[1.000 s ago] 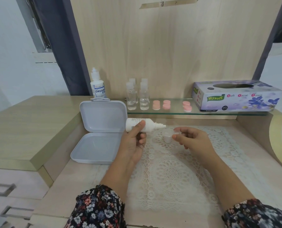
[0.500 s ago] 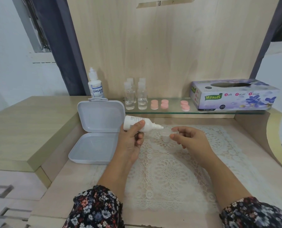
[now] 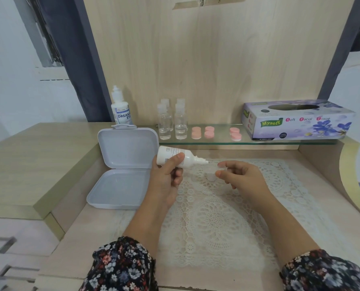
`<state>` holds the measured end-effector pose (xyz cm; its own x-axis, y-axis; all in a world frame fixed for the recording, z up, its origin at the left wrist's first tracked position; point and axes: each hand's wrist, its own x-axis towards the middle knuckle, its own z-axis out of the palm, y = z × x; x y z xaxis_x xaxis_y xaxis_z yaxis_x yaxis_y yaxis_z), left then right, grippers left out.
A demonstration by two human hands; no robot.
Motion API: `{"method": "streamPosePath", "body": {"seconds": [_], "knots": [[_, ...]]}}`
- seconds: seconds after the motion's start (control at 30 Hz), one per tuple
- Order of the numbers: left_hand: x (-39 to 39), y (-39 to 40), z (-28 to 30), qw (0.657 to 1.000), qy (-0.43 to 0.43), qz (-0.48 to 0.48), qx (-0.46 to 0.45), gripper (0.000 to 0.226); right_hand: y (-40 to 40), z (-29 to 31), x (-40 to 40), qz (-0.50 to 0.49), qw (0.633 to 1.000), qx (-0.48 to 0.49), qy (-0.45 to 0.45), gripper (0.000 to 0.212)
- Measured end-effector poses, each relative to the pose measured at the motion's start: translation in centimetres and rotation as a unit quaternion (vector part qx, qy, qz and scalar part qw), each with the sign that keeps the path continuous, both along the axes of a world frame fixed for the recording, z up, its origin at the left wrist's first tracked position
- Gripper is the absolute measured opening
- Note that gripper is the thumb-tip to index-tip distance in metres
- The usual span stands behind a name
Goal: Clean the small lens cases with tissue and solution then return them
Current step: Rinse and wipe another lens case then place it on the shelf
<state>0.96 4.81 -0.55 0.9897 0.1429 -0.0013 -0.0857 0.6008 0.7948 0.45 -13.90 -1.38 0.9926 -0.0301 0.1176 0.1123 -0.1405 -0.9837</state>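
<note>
While left hand (image 3: 166, 179) grips solution bottle (image 3: 176, 158) | right hand (image 3: 241, 177) pinches, apparently, small lens case (image 3: 212, 175)

Open white hinged box (image 3: 120, 177) left on desk; lace doily (image 3: 217, 217) centre; four clear bottles (image 3: 171, 122) on glass shelf (image 3: 217, 141).

Lace mat (image 3: 217, 217) and open box (image 3: 120, 185) on desk (image 3: 74, 248)

White solution bottle (image 3: 176, 157) tipped sideways, nozzle at small clear lens case (image 3: 212, 173), both above lace mat.
</note>
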Motion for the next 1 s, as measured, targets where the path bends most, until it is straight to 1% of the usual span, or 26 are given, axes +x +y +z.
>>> {"method": "streamPosePath", "body": {"seconds": [0.27, 0.4, 0.57, 1.0], "knots": [[-0.01, 0.02, 0.07, 1.000, -0.013, 0.000, -0.002, 0.044, -0.04, -0.07, -0.02, 0.003, 1.000, -0.005, -0.002, 0.015], [-0.02, 0.00, 0.04, 1.000, -0.015, 0.001, 0.005, 0.040, -0.02, -0.07, 0.01, 0.005, 1.000, -0.007, -0.003, 0.016], [-0.17, 0.03, 0.08, 1.000, -0.018, -0.003, 0.018, 0.041, -0.06, -0.06, -0.05, 0.008, 1.000, -0.005, -0.002, 0.016], [-0.19, -0.02, 0.17, 1.000, -0.018, 0.000, 0.006, 0.039, -0.04, 0.00, -0.07, 0.007, 1.000, -0.005, -0.006, 0.016]]}}
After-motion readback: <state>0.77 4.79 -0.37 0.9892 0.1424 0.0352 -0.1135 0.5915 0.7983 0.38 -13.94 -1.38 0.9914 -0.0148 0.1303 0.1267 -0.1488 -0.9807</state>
